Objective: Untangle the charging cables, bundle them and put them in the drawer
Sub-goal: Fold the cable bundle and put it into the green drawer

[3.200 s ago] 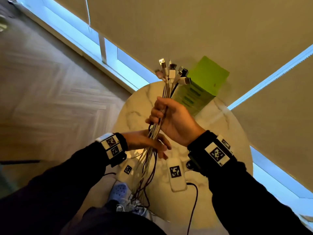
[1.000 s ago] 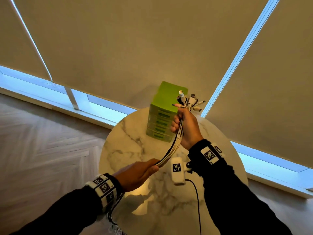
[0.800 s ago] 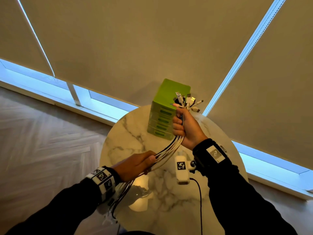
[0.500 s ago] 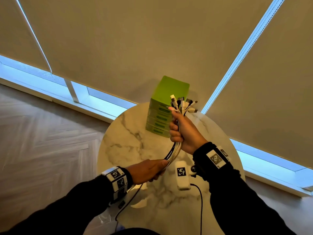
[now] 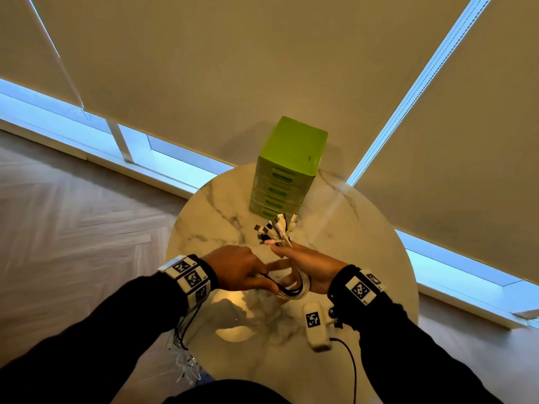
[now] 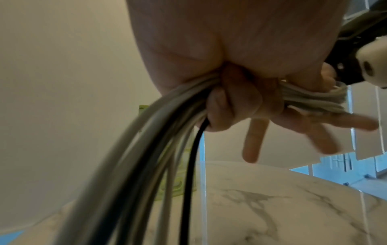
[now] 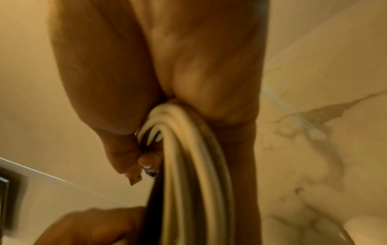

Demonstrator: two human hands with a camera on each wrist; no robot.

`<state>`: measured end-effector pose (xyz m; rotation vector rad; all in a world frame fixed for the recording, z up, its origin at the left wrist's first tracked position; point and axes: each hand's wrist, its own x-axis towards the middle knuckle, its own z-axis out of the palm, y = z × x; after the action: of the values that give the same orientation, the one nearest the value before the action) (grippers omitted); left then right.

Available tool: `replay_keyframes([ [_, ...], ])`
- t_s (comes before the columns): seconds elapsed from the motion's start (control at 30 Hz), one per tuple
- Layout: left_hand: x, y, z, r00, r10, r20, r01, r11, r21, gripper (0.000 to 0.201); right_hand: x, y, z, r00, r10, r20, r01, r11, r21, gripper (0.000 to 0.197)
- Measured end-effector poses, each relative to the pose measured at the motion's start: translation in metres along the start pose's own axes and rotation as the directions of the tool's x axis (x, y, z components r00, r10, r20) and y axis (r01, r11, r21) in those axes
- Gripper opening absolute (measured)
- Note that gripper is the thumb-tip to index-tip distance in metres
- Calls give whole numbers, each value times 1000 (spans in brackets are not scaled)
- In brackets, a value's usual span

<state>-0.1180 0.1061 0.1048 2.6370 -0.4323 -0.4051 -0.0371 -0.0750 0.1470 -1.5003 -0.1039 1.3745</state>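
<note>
- The left hand (image 5: 239,271) grips the charging cables (image 5: 291,287).
- The right hand (image 5: 309,269) grips their plug ends.
- The green drawer box (image 5: 291,158), mid-frame on the table (image 5: 364,228), looks closed.

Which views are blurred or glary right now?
Head view: sharp; bright glare patch on the marble table below the hands. Left wrist view: cables smeared up close. Right wrist view: dim, amber, soft all over.
</note>
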Motion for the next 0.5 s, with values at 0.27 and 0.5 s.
replay_keyframes([
  [0.27, -3, -11, 13, 952, -294, -84, 251, 908, -336, 68, 15, 16, 11, 990, 4, 141, 22, 983, -184, 47],
  [0.5, -17, -22, 22, 938, -326, -118, 202, 792, -576, 69, 14, 10, 17, 980, -148, 130, 177, 953, -248, 46],
])
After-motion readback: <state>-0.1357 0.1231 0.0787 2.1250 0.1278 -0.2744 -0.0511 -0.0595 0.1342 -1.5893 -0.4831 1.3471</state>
